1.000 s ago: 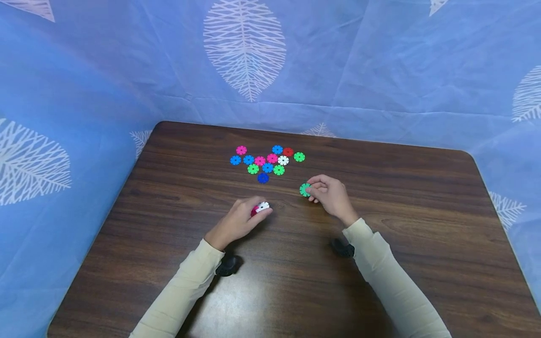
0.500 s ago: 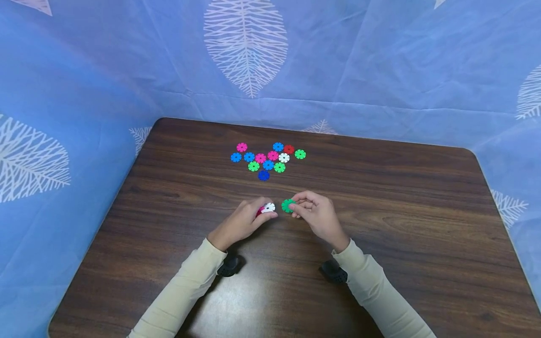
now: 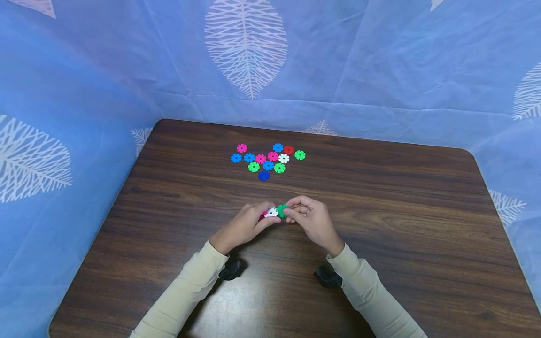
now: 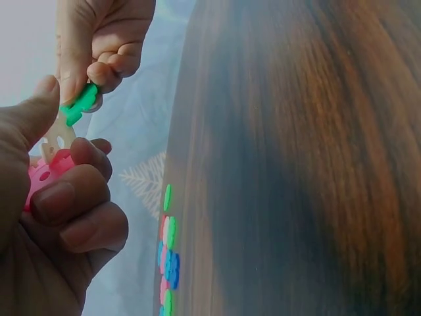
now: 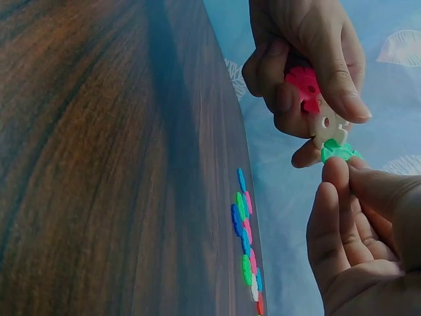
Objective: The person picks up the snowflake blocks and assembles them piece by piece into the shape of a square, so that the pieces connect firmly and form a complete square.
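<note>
Above the middle of the table, my left hand (image 3: 243, 223) grips a pink interlocking disc (image 5: 304, 85) joined to a white one (image 5: 325, 125). The pink disc is partly covered by the curled fingers. Opposite it, my right hand (image 3: 313, 223) pinches a green interlocking disc (image 3: 282, 210) between thumb and forefinger. The green disc's edge meets the white disc's edge at an angle; how deep the slots sit in each other I cannot tell. In the left wrist view, the green disc (image 4: 81, 104) stands tilted against the white one.
Farther back on the dark wooden table (image 3: 401, 211) lie several flat loose discs, among them a dark blue disc (image 3: 264, 176), a white disc (image 3: 284, 158) and a red disc (image 3: 289, 149). A blue leaf-patterned cloth (image 3: 338, 61) hangs behind the table.
My right hand has brought the green disc leftward and nearer to me until it meets the white disc. My left hand has shifted slightly right with the pink and white discs.
</note>
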Tool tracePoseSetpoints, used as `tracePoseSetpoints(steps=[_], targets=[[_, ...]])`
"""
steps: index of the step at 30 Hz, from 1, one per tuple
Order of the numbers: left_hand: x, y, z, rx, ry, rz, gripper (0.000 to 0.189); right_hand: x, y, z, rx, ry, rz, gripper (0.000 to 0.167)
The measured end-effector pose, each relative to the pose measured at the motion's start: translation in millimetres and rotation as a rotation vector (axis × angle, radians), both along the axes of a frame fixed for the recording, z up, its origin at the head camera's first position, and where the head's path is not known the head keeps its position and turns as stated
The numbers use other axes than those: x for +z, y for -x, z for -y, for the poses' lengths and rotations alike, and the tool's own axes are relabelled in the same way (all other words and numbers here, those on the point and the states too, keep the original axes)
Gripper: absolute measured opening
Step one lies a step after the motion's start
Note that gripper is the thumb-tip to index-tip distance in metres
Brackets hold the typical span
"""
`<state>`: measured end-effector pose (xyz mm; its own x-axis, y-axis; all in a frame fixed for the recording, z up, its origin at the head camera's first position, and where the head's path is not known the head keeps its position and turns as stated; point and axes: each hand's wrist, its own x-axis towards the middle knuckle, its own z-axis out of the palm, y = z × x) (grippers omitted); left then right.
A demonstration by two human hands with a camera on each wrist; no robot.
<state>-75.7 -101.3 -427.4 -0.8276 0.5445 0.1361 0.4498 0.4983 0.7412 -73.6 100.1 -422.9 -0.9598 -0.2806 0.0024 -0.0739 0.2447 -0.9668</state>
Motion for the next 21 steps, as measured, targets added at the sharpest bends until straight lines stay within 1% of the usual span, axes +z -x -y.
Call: tracePoseSetpoints(steps=[7, 11, 14, 19, 21], targets=[[1.8, -1.5, -0.8, -0.007, -0.006, -0.004, 0.022, 1.7, -0.7, -3.0, 0.011, -0.024, -0.015, 0.016], [2.9, -2.6, -0.7, -0.002, 0.003, 0.011, 0.021, 4.2, -1.4, -4.2, 0.027, -0.035, -0.016, 0.015], [3.7, -4.2, -1.1, 0.003, 0.006, 0.019, 0.018, 6.5, -2.5, -3.7, 0.041, -0.057, -0.041, 0.014], [4.6, -5.8, -3.4, -0.014, -0.005, 0.0, 0.017, 6.9, -3.7, -2.3, 0.035, -0.066, -0.089, 0.013], [4.4, -5.8, -4.0, -0.018, -0.014, -0.007, 0.017, 4.9, -3.7, -1.9, 0.031, -0.051, -0.084, 0.013]])
